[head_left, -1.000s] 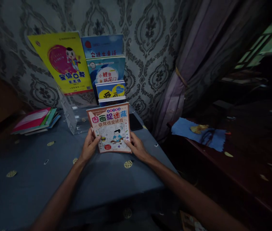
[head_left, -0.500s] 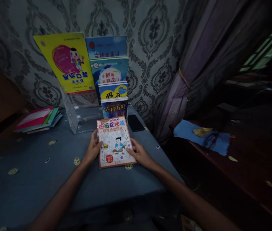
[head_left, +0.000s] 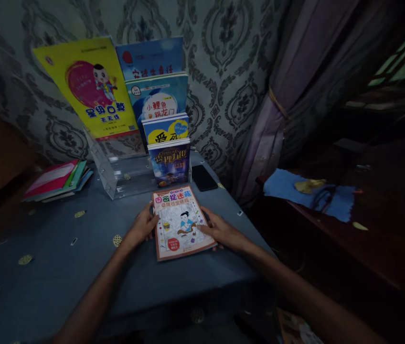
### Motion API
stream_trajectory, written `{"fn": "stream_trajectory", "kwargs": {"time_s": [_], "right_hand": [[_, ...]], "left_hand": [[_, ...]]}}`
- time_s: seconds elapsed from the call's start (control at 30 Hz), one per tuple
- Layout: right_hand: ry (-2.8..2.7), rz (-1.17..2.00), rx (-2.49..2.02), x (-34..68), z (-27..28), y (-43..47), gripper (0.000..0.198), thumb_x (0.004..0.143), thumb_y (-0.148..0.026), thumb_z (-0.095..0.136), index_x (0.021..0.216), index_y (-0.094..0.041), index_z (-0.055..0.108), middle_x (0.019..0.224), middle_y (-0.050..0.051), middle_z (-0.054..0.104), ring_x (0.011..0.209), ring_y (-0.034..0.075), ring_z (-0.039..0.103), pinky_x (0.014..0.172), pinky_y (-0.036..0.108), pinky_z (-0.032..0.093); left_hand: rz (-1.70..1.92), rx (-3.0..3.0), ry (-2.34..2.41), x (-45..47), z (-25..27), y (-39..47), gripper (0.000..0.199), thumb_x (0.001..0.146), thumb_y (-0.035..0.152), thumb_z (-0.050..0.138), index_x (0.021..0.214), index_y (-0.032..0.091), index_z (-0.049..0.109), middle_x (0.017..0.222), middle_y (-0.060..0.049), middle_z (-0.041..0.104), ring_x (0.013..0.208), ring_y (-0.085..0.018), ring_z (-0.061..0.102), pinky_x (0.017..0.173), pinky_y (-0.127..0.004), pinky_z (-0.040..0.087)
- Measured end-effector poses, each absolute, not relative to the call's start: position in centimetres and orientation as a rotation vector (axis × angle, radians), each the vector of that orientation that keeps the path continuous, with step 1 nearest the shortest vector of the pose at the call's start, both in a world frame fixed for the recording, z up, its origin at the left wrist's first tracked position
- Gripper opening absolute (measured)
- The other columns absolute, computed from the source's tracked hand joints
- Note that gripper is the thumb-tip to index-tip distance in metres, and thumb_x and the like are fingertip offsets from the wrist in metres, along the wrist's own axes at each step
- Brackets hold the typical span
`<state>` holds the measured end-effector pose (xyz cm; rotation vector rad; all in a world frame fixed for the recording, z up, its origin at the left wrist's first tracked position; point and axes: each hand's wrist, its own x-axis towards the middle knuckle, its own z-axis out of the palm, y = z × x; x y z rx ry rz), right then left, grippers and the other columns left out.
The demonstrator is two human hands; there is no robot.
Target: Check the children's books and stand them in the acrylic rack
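Clearly, both hands are busy: my left hand (head_left: 143, 224) is closed on the left edge of the picture book (head_left: 181, 229), and my right hand (head_left: 222, 230) pinches its right edge low down, thumb over the cover, fingers tucked beneath. The picture book lies face up between them, over the front part of the table (head_left: 80, 267); I can't tell whether its underside touches the cloth. It looks thin and paper-covered, so I judge it light and rather bendy, hard to break but easy to crease at the corners. The cover may be a little slick, and a pinch on the cover alone could let the pages fan, so the best hold is by the two long edges, through the whole thickness, with the thumbs flat on top. Just past its top edge, a dark blue book (head_left: 170, 165) stands upright in the clear rack (head_left: 131, 179), with a black phone (head_left: 204, 177) beside it. Farther back, a yellow workbook (head_left: 91, 91) leans against the rack's taller rear, before the patterned wall (head_left: 224, 48).
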<state>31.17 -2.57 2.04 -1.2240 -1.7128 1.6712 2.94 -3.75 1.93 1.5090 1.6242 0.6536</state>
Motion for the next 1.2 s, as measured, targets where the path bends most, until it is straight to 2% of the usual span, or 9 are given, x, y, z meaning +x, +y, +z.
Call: {"fn": "stream_trajectory", "kwargs": {"time_s": [0.07, 0.17, 0.27, 0.37, 0.47, 0.67, 0.77, 1.03, 1.2], "right_hand": [[-1.786, 1.627, -1.269, 31.5, 2.6, -2.6, 0.078, 0.089, -0.034, 0.064, 0.156, -0.018, 0.027, 0.067, -0.003, 0.07, 0.037, 0.01, 0.052, 0.033, 0.018, 0.037], [-1.984, 1.509, -1.343, 32.3, 3.4, -2.4, 0.07, 0.093, -0.035, 0.059, 0.156, -0.017, 0.033, 0.074, 0.001, 0.074, 0.042, 0.013, 0.058, 0.038, 0.022, 0.043], [-2.265, 1.065, -1.506, 33.1, 4.4, -1.9, 0.052, 0.095, -0.037, 0.056, 0.142, -0.016, 0.056, 0.097, 0.01, 0.079, 0.072, 0.023, 0.073, 0.059, 0.029, 0.054], [-2.349, 0.629, -1.578, 32.4, 5.1, -1.1, 0.041, 0.099, -0.038, 0.051, 0.128, -0.016, 0.069, 0.11, 0.015, 0.078, 0.102, 0.031, 0.073, 0.08, 0.034, 0.055], [-2.364, 0.558, -1.365, 29.5, 4.8, 0.0, 0.039, 0.102, -0.03, 0.044, 0.131, -0.018, 0.067, 0.108, 0.012, 0.079, 0.103, 0.028, 0.073, 0.088, 0.036, 0.054], [-2.479, 0.599, -0.782, 21.5, 2.4, 3.0, 0.049, 0.1, -0.018, 0.041, 0.149, -0.012, 0.047, 0.149, 0.018, 0.056, 0.139, 0.025, 0.053, 0.117, 0.045, 0.043], [-2.502, 0.608, -0.758, 19.7, 1.4, 4.2, 0.05, 0.1, -0.017, 0.037, 0.149, -0.006, 0.044, 0.15, 0.022, 0.053, 0.143, 0.026, 0.049, 0.12, 0.047, 0.04], [-2.576, 0.514, -0.827, 20.8, -0.6, 5.5, 0.053, 0.104, -0.028, 0.036, 0.154, -0.011, 0.039, 0.156, 0.02, 0.047, 0.15, 0.027, 0.039, 0.124, 0.056, 0.031], [-2.514, 0.46, -1.028, 23.4, -1.1, 6.2, 0.053, 0.103, -0.031, 0.043, 0.151, -0.009, 0.045, 0.153, 0.021, 0.051, 0.148, 0.028, 0.043, 0.123, 0.054, 0.033]], "left_hand": [[0.531, 1.7, 1.764, 3.3, 2.7, -3.9, 0.058, 0.093, 0.035, 0.052, 0.146, 0.014, 0.039, 0.07, 0.0, 0.07, 0.049, -0.016, 0.064, 0.046, -0.023, 0.044], [0.305, 1.992, 1.997, 4.1, 3.7, -4.1, 0.044, 0.097, 0.033, 0.05, 0.138, 0.016, 0.051, 0.091, -0.01, 0.076, 0.081, -0.025, 0.073, 0.066, -0.031, 0.051], [0.157, 2.143, 2.166, 4.6, 4.5, -3.8, 0.034, 0.1, 0.032, 0.046, 0.129, 0.019, 0.058, 0.109, -0.014, 0.074, 0.1, -0.03, 0.071, 0.078, -0.037, 0.052], [0.217, 2.314, 2.162, 4.7, 4.7, -2.7, 0.025, 0.101, 0.028, 0.044, 0.117, 0.019, 0.061, 0.119, -0.014, 0.068, 0.113, -0.029, 0.064, 0.088, -0.038, 0.051], [0.29, 2.388, 2.09, 4.6, 3.9, -1.5, 0.021, 0.101, 0.026, 0.044, 0.111, 0.017, 0.06, 0.118, -0.015, 0.067, 0.114, -0.029, 0.063, 0.095, -0.041, 0.05], [0.534, 2.36, 1.989, 3.9, 1.0, -0.9, 0.027, 0.099, 0.019, 0.044, 0.125, 0.017, 0.051, 0.121, -0.015, 0.068, 0.115, -0.027, 0.064, 0.1, -0.044, 0.049], [0.631, 2.374, 1.93, 3.5, 0.2, -0.8, 0.028, 0.097, 0.017, 0.044, 0.124, 0.017, 0.052, 0.126, -0.015, 0.067, 0.12, -0.028, 0.062, 0.104, -0.047, 0.047], [0.61, 2.381, 2.0, 3.5, -0.1, -0.9, 0.035, 0.1, 0.024, 0.043, 0.133, 0.017, 0.049, 0.136, -0.017, 0.063, 0.133, -0.032, 0.052, 0.108, -0.052, 0.044], [0.565, 2.394, 2.008, 3.6, 0.3, -1.0, 0.033, 0.101, 0.025, 0.041, 0.131, 0.016, 0.052, 0.134, -0.016, 0.065, 0.131, -0.032, 0.053, 0.107, -0.051, 0.044]]}}
